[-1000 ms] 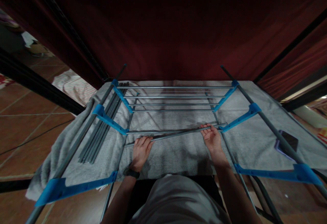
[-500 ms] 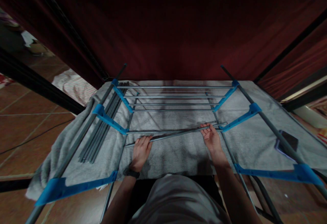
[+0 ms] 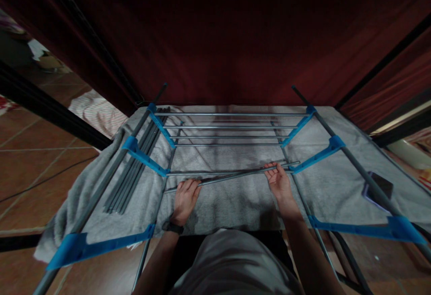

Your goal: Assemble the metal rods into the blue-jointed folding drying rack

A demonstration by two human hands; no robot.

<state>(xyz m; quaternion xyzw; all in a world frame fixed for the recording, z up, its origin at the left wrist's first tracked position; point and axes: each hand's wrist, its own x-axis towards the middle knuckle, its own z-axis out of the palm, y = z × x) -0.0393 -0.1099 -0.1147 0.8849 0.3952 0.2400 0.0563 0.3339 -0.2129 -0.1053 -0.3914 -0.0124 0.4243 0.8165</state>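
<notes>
On the left, a bundle [image 3: 136, 169] of loose rods lies on the grey blanket [image 3: 232, 216], seen past the frame's left pole [image 3: 101, 191]; the left near bracket [image 3: 107, 244] shows no rung; the left middle bracket [image 3: 146, 160] carries one at its inner end; the left hand [image 3: 186, 200], a watch [image 3: 173, 228] on its wrist, curls its fingers over the rod [image 3: 232, 177] close to that end; the rod slants across the middle of the frame, its left end nearer the person and short of the left middle bracket; beyond it, four rungs [image 3: 229, 127] span the far brackets; the right hand [image 3: 279, 182], palm turned up, pinches the rod between thumb and fingers near its right end; that end lies over or just beside the right middle bracket [image 3: 316, 154], whether touching I cannot tell; farther right, a phone [image 3: 382, 190] lies on the blanket, partly behind the right pole [image 3: 357, 167]; the step in hand seems to be lining the rod up with the middle brackets; the next move probably calls for levelling it and meeting each bracket squarely, without knocking the rung already there.
</notes>
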